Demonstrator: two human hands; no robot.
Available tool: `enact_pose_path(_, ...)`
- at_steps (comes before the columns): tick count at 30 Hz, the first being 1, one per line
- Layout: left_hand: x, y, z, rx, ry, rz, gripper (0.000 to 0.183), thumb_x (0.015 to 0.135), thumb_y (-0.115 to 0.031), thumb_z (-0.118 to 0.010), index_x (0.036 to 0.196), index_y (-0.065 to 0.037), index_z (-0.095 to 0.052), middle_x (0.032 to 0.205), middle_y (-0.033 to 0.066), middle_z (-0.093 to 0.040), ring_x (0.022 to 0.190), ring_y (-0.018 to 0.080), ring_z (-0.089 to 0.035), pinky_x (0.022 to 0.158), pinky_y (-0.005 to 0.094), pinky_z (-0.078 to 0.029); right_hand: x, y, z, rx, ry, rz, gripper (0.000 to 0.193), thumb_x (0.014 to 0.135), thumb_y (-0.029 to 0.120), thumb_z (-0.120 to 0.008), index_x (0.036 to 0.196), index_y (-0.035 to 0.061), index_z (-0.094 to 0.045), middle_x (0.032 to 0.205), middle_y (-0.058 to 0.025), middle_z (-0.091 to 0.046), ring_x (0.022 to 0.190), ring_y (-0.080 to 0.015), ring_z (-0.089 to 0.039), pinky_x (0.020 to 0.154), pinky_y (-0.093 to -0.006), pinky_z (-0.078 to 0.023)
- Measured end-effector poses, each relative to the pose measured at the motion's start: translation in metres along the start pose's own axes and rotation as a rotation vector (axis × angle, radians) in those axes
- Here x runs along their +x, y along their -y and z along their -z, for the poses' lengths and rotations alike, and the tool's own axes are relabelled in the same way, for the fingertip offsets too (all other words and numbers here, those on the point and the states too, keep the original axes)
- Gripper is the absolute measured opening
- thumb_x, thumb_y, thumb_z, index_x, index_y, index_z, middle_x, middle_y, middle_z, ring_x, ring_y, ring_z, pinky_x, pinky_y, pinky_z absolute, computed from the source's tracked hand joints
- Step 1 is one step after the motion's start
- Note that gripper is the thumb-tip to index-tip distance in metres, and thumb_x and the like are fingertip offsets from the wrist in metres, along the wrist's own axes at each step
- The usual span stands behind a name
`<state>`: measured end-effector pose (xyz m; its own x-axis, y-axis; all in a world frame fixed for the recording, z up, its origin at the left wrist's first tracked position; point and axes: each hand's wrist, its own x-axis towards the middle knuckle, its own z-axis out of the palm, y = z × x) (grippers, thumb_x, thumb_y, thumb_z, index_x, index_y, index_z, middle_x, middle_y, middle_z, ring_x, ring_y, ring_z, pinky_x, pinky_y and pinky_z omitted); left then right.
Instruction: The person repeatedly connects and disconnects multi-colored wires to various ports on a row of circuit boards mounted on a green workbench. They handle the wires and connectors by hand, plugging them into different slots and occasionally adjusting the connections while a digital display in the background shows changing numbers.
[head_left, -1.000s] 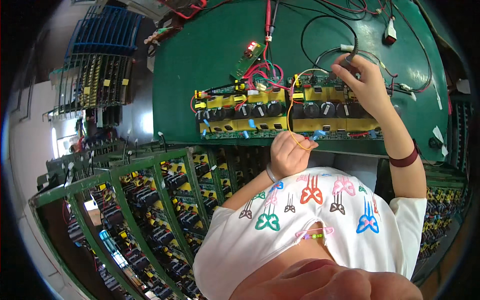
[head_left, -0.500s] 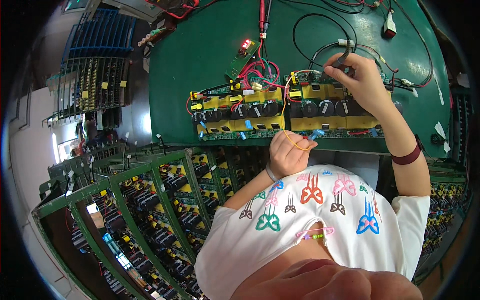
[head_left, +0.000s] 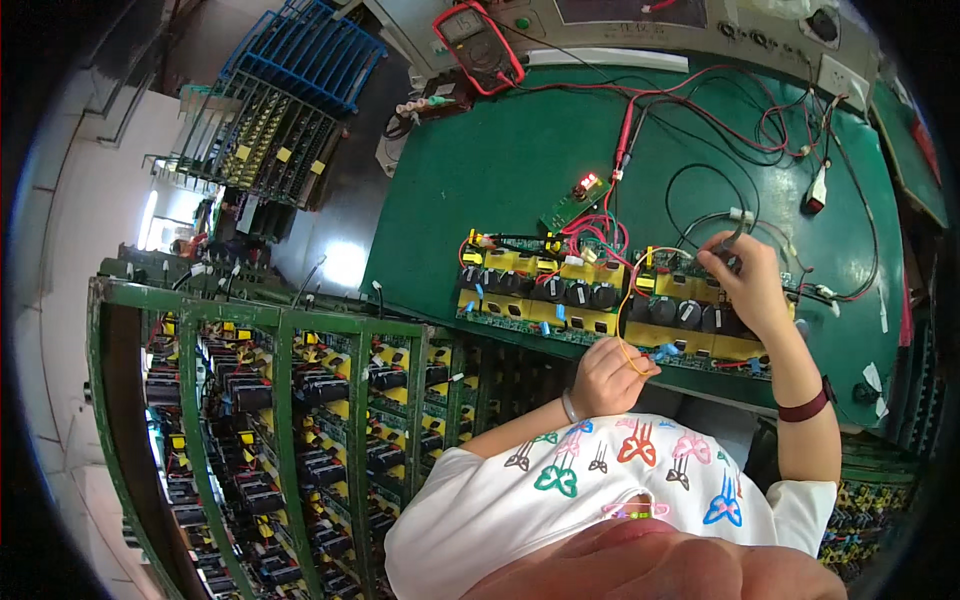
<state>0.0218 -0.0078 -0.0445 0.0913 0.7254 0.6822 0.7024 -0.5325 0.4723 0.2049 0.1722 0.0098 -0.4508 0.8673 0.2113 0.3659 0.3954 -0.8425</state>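
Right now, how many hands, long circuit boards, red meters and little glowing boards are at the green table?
Hands: 2 (left hand, right hand)
Long circuit boards: 2 (left board, right board)
Red meter: 1
Little glowing board: 1
Total: 6

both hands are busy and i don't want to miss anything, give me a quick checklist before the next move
1. Left hand holding the yellow wire: ok, pinched at the fingertips.
2. Right hand gripping the black cable: ok.
3. Cable's contact with the right-hand circuit board: cannot tell, the fingers hide it.
4. Small green display board lit: ok, glowing red.
5. Red multimeter showing a reading: ok, digits visible.
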Motion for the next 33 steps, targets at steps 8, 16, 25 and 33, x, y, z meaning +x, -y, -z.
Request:
enact_pose_path(8, 0.003, -0.003, 0.002, 0.014, -0.001, -0.017, 0.022, 0.071, -0.005, -0.085, 0.082, -0.005, -0.066, 0.083, 0.0071, -0.062, 0.074, 0.0265, -0.062, 0.065, 0.0386, -0.05, -0.001, 0.006, 0.0, -0.101, -0.001, 0.057, 0.013, 0.087, 0.011, -0.076, 0.093, 0.0011, -0.071, 0.081, -0.0112, -0.069, 0.066, -0.0196, -0.063, 0.061, -0.032, -0.048)
enact_pose_path(16, 0.026, -0.023, 0.025, -0.074, 0.092, -0.06, 0.021, 0.077, -0.01, -0.081, 0.089, -0.006, -0.065, 0.092, 0.0079, -0.063, 0.083, 0.0264, -0.065, 0.07, 0.0389, -0.053, 0.004, -0.004, 0.051, 0.201, -0.153, -0.002, 0.023, 0.102, 0.019, -0.062, 0.103, -0.0035, -0.064, 0.082, -0.0041, -0.068, 0.073, -0.0093, -0.061, 0.066, -0.0277, -0.048)
enact_pose_path(25, 0.082, -0.042, -0.015, 0.042, 0.101, -0.05, 0.01, 0.086, -0.008, -0.068, 0.09, 0.001, -0.063, 0.104, 0.0141, -0.066, 0.095, 0.0332, -0.064, 0.082, 0.0423, -0.053, 0.06, -0.088, 0.135, -0.763, -0.215, 0.003, 0.022, 0.09, 0.017, -0.068, 0.101, -0.0015, -0.065, 0.092, -0.027, -0.068, 0.089, -0.0471, -0.064, 0.08, -0.053, -0.05)
enact_pose_path(33, 0.087, -0.052, -0.048, 0.144, 0.246, 0.013, 0.013, 0.086, -0.013, -0.067, 0.092, -0.002, -0.063, 0.102, 0.0125, -0.063, 0.103, 0.0306, -0.061, 0.091, 0.0408, -0.051, 0.054, -0.122, 0.132, -0.69, -0.118, -0.051, 0.037, 0.089, 0.023, -0.073, 0.121, 0.0075, -0.062, 0.103, -0.0247, -0.071, 0.098, -0.0457, -0.067, 0.083, -0.05, -0.053)
